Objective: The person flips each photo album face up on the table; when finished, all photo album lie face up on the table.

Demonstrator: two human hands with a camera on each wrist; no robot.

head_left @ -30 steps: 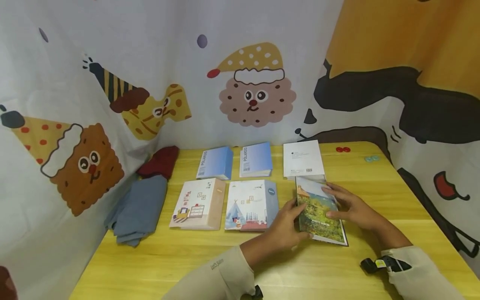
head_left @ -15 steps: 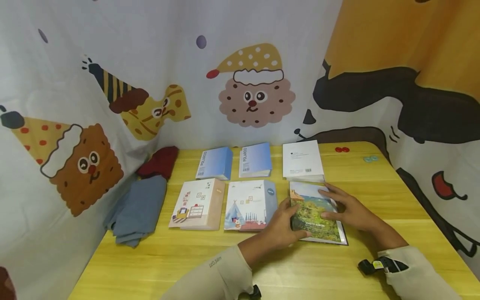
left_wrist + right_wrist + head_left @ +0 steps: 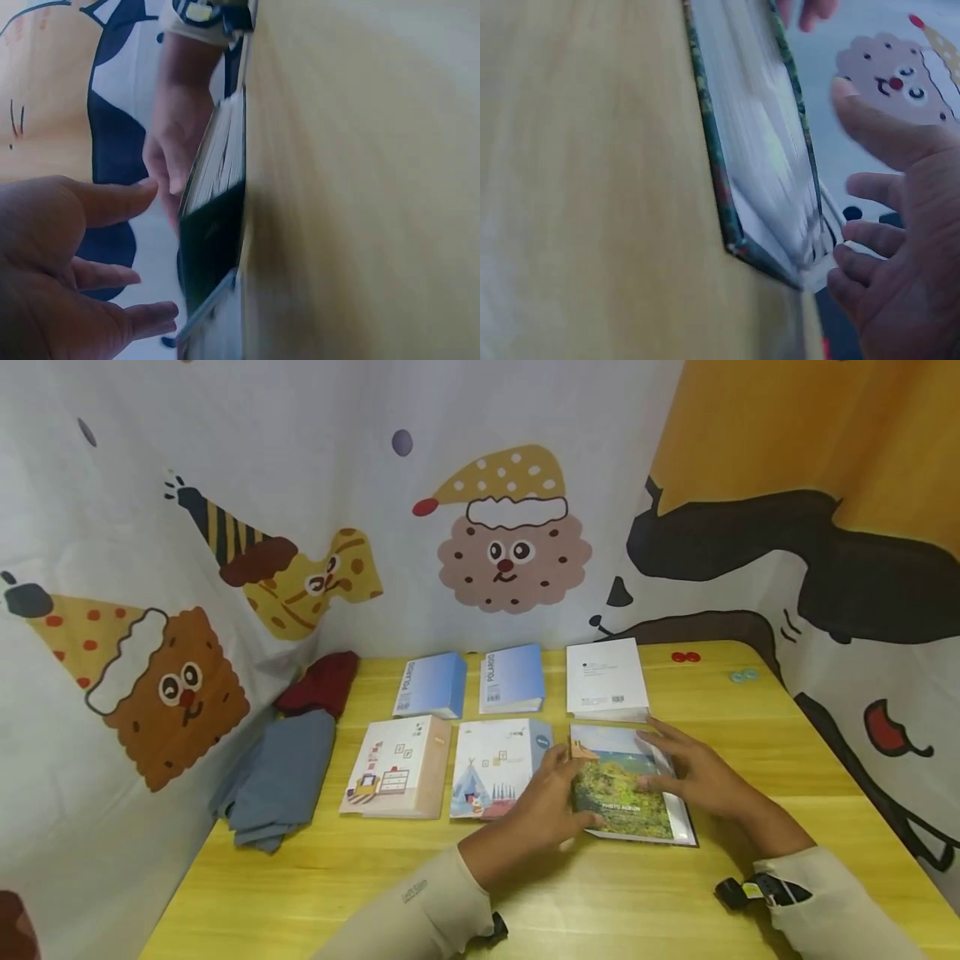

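Note:
A photo album (image 3: 621, 785) with a landscape cover lies on the table, its dark green spine (image 3: 214, 244) toward my left hand. Its white pages (image 3: 761, 127) show between the covers in the right wrist view. My left hand (image 3: 543, 797) is beside the spine, fingers extended and apart from it in the left wrist view. On the album's other side, my right hand (image 3: 701, 772) has relaxed fingers near the page edge, with a gap in the right wrist view. Left of it lies a white album with a tent picture (image 3: 483, 777), partly behind my left hand.
A white album with a furniture picture (image 3: 390, 772) lies further left. Behind stand two blue albums (image 3: 426, 683) and a white one (image 3: 606, 678). Grey-blue cloth (image 3: 277, 777) and dark red cloth (image 3: 318, 683) lie at the left. Red (image 3: 686, 657) and teal (image 3: 744, 676) small pieces sit back right.
The landscape album has shifted left and straightened, and now lies flat beside the tent album. My left hand has drawn back leftward off its cover. The right hand has moved little.

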